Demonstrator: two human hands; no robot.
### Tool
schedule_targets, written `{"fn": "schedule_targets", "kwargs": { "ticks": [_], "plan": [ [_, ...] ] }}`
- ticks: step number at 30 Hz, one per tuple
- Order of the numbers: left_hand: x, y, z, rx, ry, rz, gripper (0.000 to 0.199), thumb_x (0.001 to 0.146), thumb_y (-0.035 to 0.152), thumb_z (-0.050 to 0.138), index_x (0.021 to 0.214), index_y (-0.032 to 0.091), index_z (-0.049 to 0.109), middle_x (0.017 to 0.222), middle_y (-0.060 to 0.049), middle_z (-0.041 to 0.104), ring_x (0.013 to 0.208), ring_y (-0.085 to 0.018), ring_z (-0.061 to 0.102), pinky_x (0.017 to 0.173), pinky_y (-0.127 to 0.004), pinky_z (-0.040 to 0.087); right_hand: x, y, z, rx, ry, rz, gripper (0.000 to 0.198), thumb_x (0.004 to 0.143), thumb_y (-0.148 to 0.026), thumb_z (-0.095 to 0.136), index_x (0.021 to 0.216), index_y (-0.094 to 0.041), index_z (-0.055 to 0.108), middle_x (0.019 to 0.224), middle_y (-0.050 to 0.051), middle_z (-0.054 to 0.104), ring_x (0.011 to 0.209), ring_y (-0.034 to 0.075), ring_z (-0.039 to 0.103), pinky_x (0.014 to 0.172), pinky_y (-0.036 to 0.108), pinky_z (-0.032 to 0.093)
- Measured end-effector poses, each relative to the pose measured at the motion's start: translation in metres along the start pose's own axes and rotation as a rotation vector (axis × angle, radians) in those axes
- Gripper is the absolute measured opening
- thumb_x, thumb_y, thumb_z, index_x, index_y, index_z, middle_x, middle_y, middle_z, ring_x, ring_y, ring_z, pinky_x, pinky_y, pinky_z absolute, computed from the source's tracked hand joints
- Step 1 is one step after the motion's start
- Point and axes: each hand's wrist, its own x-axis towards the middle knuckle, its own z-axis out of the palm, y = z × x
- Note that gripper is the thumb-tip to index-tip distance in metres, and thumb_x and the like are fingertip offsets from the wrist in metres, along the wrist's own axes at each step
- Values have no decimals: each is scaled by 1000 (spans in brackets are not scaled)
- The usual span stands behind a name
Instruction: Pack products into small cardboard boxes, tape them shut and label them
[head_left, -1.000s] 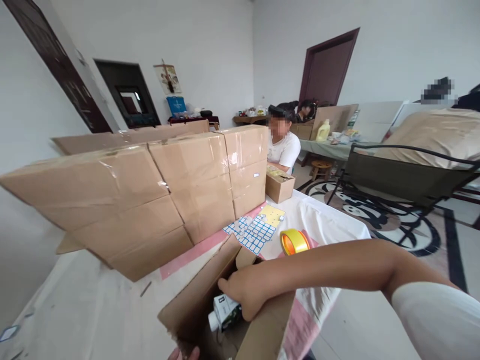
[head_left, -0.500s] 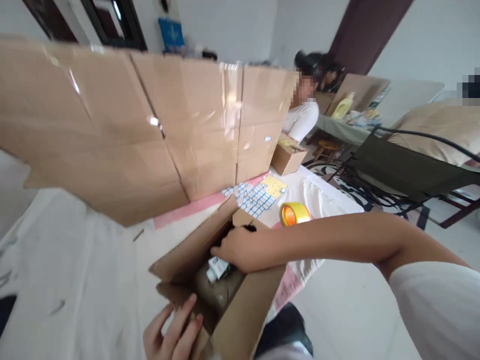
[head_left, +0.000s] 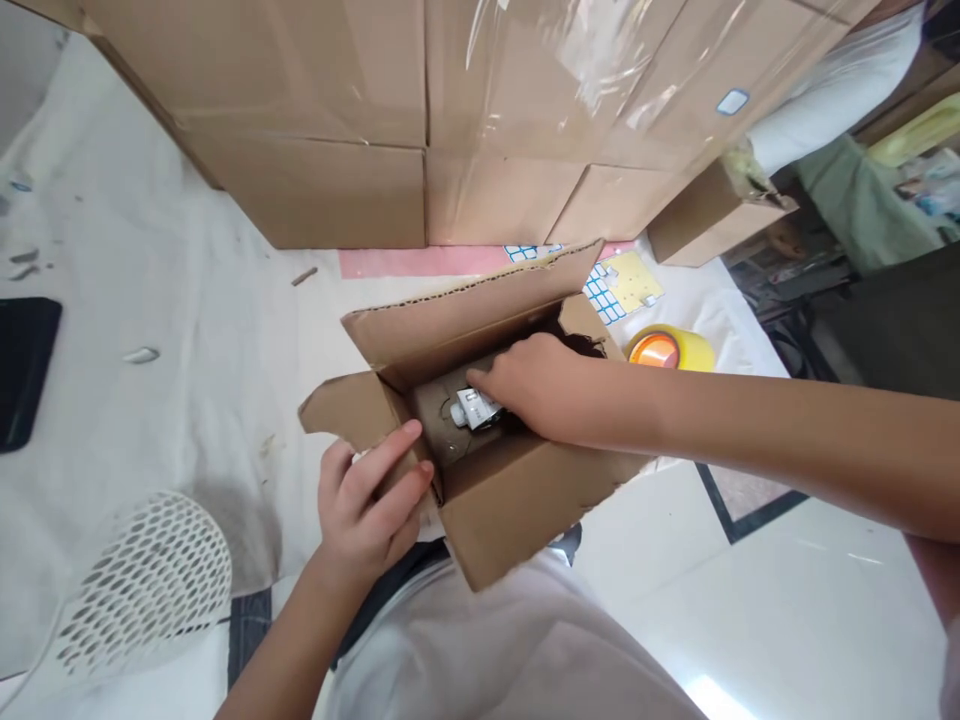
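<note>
Fingers [head_left: 484, 381] of your right hand [head_left: 536, 385] are wrapped over the carton [head_left: 477, 410], bent in round its body. One tip shows along the carton's far side; the rest are hidden under your hand, so can't tell how hard they press. Left hand [head_left: 367, 515]: fingers [head_left: 384, 458] parted, a clear gap between the two front ones, tips on the end wall of the box [head_left: 529, 510]. Can't tell if your left thumb pinches the wall from outside.

Carton is down inside the open box, white cap toward your left hand, other end covered by your right. Box flaps stand open, edges ragged. Your right forearm crosses the box's right end.

Tape [head_left: 696, 350] is on the table [head_left: 225, 330] just beyond that forearm. Label sheet [head_left: 604, 295] and yellow sheet [head_left: 636, 280] lie behind the box, near the stack [head_left: 322, 195].
</note>
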Motion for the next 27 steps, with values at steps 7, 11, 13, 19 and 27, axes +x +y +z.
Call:
{"fn": "schedule_targets", "kwargs": {
  "ticks": [7,11,13,19,27],
  "plan": [
    [-8,0,4,-34,9,-44,31,80,-2,57,103,18,61,142,-18,60,104,-22,66,75,-37,43,16,-4,4,89,-8,-12,52,85,-5,65,136,-13,56,110,18,76,105,35,73,84,44,56],
    [-9,1,4,-35,6,-68,32,81,-2,56,105,19,61,140,-18,62,107,-21,65,77,-37,46,24,-5,10,126,27,-21,46,87,-4,63,132,-11,57,111,19,75,104,35,73,84,43,57],
    [-7,0,4,-38,23,-78,31,82,-1,56,104,19,61,137,-17,64,106,-22,66,76,-37,48,22,-3,9,139,31,-28,44,87,-3,62,130,-10,59,109,20,75,102,35,74,83,44,57],
    [-3,3,0,-20,86,-59,41,80,-5,60,113,18,67,150,-16,54,121,-27,64,92,-43,57,-52,30,-7,709,398,-165,45,94,-39,64,135,-21,60,113,7,73,104,26,72,88,39,57],
    [-5,5,16,-377,368,-224,93,77,-8,69,149,39,36,161,-9,40,126,-28,64,96,-49,63,-69,67,95,1386,1141,209,50,91,-39,64,138,-26,56,147,9,57,136,25,53,112,47,45]
  ]
}}
